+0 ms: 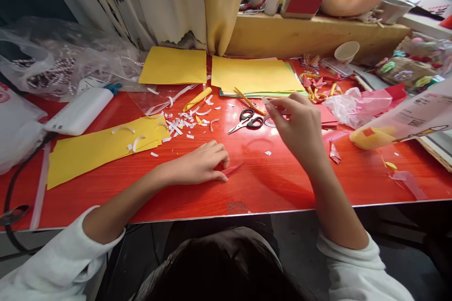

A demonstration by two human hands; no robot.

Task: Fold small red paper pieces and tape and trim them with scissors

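Note:
My left hand [203, 164] rests low over the red tabletop, thumb and fingers closed on a small pointed piece of red paper [233, 169]. Raised to the right of it, my right hand [298, 120] pinches a small pale strip [265, 102]; its material is hard to make out. Just left of that hand lie scissors [249, 120] with black handles, blades slightly apart. A thin rolled yellow paper stick [249, 101] lies behind them. White paper scraps [181, 124] are scattered beyond my left hand, and a thicker yellow paper roll [197, 99] lies behind those.
Yellow sheets [173, 66] and a coloured paper stack [252, 75] lie at the back. Yellow strips [102, 150] and a white power bank [81, 109] are on the left. At right are crumpled tissue [349, 106], a plastic cup [395, 117] and red-yellow folded pieces [318, 87].

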